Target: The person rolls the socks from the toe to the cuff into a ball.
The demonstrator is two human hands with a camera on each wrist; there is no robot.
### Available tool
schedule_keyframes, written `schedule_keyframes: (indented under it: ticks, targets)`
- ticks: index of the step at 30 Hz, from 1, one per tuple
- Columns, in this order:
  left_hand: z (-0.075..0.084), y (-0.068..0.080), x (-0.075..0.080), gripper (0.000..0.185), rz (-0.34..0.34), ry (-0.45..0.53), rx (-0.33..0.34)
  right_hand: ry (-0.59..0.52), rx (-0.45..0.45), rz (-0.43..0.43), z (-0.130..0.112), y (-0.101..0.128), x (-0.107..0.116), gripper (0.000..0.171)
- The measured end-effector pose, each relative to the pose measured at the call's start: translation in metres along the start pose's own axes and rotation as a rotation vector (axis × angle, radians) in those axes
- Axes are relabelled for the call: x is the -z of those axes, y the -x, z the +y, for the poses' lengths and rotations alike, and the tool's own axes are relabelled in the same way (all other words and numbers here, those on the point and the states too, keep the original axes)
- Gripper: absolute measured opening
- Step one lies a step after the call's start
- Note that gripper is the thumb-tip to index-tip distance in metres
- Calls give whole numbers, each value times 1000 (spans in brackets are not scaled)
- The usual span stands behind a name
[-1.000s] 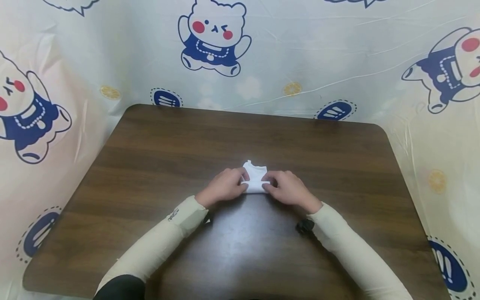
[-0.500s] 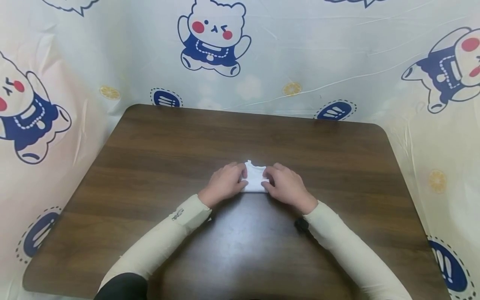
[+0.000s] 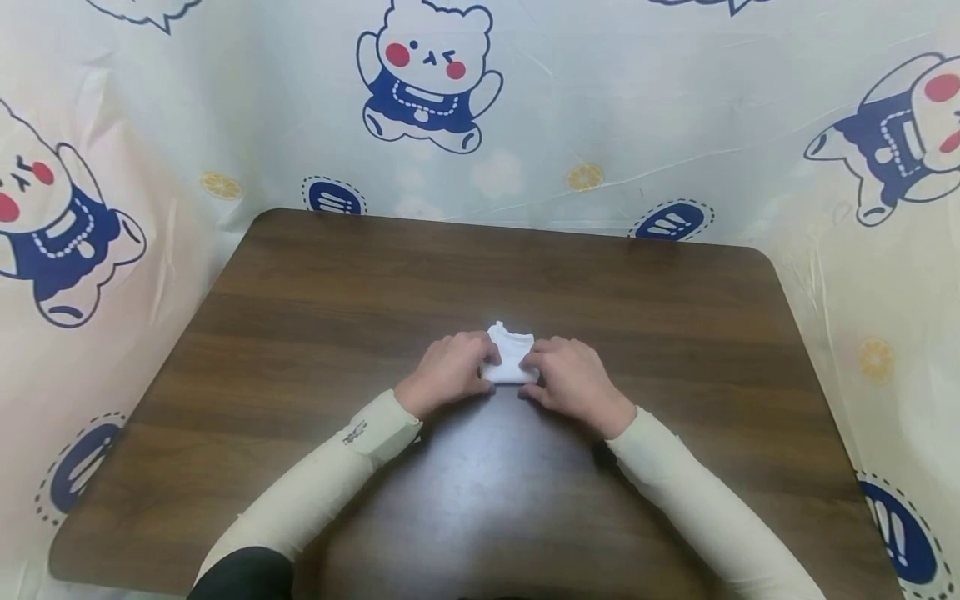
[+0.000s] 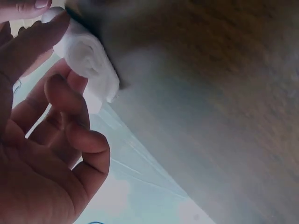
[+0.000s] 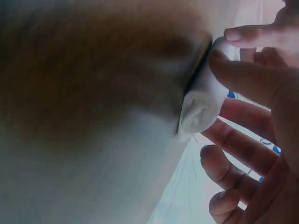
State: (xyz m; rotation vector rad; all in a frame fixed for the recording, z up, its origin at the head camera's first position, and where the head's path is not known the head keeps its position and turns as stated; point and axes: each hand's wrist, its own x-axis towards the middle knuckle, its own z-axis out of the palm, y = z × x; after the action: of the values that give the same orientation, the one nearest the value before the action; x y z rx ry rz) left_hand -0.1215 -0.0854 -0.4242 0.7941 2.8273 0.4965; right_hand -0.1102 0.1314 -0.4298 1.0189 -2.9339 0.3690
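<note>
A white cloth [image 3: 512,348], partly rolled up, lies near the middle of the table. Its far edge is flat and unevenly notched; its near edge forms a thick roll. At the roll's left end, my left hand [image 3: 452,369] grips with thumb in front and fingers over the top. Likewise my right hand [image 3: 576,377] grips the right end between thumb and fingers. The left wrist view shows the spiral end of the cloth roll [image 4: 86,56] beside the thumb, other fingers loosely bent. In the right wrist view the cloth roll [image 5: 203,109] also has a coiled end, under my thumb.
The brown wooden table [image 3: 360,275] has rounded corners and stretches out on every side of the hands. A pale curtain [image 3: 525,100] printed with cartoon bears surrounds it at the back and both sides.
The thumbs have shifted from on the roll to its near edge, and the fingers have come down over its top. The cloth has hardly moved on the table.
</note>
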Motion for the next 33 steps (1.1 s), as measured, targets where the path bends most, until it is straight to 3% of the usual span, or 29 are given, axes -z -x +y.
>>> schedule_keyframes:
  ticks: [8, 13, 17, 22, 27, 33]
  targets:
    - [4, -4, -6, 32, 14, -74, 4, 52, 43, 79, 0, -1, -7, 26]
    - [5, -3, -5, 23, 32, -76, -9, 55, 30, 112, 2, -1, -11, 16]
    - [3, -2, -5, 16, 47, -13, 1, -28, -47, 108, 4, 1, -12, 16]
    - [2, -1, -5, 13, 35, 118, 31, -175, -148, 31, 8, 1, -10, 22]
    - [1, 0, -4, 14, 3, 275, 87, -294, -188, -32, 12, 1, -5, 24]
    - [-2, -4, -4, 14, 6, 367, 101, -426, -229, -86, 16, 0, -2, 19]
